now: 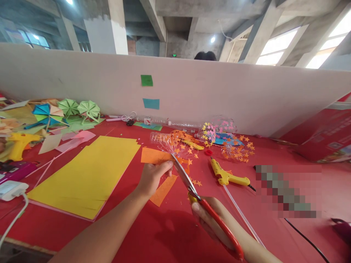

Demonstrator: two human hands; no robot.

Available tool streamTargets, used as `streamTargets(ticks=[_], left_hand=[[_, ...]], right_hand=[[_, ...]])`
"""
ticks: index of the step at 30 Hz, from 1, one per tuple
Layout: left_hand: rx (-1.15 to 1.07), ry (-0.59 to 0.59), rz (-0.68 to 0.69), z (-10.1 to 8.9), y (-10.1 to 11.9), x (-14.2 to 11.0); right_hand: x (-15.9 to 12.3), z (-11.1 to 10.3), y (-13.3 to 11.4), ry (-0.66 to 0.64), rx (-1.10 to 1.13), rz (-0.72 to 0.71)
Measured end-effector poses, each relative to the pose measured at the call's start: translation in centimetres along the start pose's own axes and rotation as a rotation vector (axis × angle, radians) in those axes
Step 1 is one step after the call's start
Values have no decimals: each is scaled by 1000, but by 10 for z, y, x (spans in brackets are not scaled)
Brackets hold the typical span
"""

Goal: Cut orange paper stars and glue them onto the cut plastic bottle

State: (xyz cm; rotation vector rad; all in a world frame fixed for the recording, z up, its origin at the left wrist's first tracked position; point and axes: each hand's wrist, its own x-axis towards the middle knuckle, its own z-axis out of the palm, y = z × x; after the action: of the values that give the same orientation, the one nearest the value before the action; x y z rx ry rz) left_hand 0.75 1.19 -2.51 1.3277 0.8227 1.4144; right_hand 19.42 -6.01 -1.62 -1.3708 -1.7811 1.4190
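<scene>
One orange paper strip (pixel 154 156), left hand (pixel 150 179) pinching it; right hand (pixel 203 218) gripping red-handled scissors (pixel 196 196); right of scissors, red box (pixel 319 138), lettering (pixel 327 126) blurred.

No lettering can be read; the pale print (pixel 339 123) on the red box (pixel 312 140) is too blurred.

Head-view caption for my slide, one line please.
The left hand pinches an orange paper strip at the tips of red-handled scissors held in the right hand, over a red table.
</scene>
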Motion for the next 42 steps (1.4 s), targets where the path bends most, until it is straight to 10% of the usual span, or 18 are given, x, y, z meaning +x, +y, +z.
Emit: streamTargets(ticks=[27,42], left_hand=[[-119,190,28,1,13,8],[-16,94,57,-4,17,11]], right_hand=[[3,-3,0,4,-27,39],[-1,-9,-3,-47,-77,-8]])
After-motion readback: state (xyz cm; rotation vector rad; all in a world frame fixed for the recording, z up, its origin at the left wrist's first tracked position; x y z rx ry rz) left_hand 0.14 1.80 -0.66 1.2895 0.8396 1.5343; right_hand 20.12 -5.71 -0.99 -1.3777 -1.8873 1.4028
